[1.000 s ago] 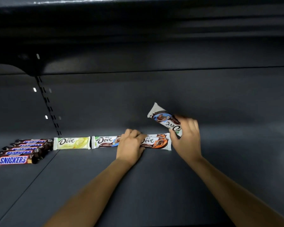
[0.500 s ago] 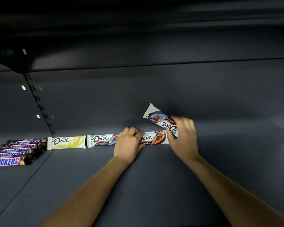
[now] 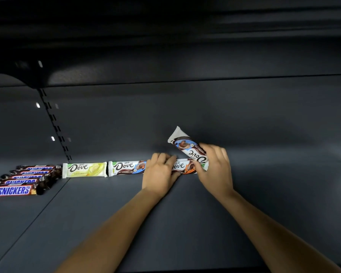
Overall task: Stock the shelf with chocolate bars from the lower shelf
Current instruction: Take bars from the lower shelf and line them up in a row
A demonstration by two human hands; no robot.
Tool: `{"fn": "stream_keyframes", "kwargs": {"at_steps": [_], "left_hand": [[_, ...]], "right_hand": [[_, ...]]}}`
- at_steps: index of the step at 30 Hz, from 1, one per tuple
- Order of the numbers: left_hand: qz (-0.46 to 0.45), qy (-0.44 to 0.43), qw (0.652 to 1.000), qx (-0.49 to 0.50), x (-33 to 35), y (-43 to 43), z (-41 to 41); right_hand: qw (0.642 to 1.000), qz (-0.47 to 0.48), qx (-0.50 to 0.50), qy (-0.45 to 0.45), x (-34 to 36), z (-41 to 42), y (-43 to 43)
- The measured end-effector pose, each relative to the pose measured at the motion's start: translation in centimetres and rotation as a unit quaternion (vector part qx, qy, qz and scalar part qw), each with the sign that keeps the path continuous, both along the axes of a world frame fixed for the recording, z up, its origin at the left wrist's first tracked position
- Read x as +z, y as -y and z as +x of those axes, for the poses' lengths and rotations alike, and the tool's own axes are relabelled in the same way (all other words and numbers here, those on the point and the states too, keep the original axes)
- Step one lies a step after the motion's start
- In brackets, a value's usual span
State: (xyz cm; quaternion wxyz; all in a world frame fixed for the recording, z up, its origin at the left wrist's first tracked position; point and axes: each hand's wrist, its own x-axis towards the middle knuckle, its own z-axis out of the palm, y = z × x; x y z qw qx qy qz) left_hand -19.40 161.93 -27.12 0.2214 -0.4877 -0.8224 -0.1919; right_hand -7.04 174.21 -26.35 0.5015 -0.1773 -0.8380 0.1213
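Three Dove bars lie in a row at the back of the dark shelf [image 3: 185, 223]: a yellow one [image 3: 85, 169], a blue-and-brown one [image 3: 126, 168] and an orange one [image 3: 183, 166]. My left hand [image 3: 159, 174] lies knuckles up where the second and third bars meet, its fingers curled over the orange bar's left end. My right hand [image 3: 215, 168] grips another white Dove bar [image 3: 187, 145] by its lower end. That bar tilts up and to the left above the right end of the orange one.
Several Snickers bars [image 3: 18, 189] are stacked at the left on the neighbouring shelf panel. A slotted upright [image 3: 55, 125] runs up the back wall at the left. The upper shelf [image 3: 165, 36] hangs dark overhead. Bare shelf extends to the right of my right hand.
Both hands stay almost where they were, and the held bar keeps its tilt. Only the view has shifted a little.
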Motion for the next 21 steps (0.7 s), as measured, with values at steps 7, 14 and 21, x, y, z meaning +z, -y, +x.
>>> {"fn": "stream_keyframes", "kwargs": {"at_steps": [7, 14, 21], "left_hand": [[0.262, 0.259, 0.925, -0.091, 2.9, -0.2, 5.3], [0.269, 0.354, 0.893, -0.066, 4.7, 0.1, 5.0], [0.234, 0.337, 0.911, -0.029, 4.9, 2.9, 2.0]], "right_hand": [[0.999, -0.032, 0.014, -0.041, 0.6, -0.7, 1.9], [0.988, -0.104, 0.112, -0.029, 1.6, -0.8, 4.5], [0.985, -0.048, 0.160, 0.034, 1.4, -1.2, 5.9]]}}
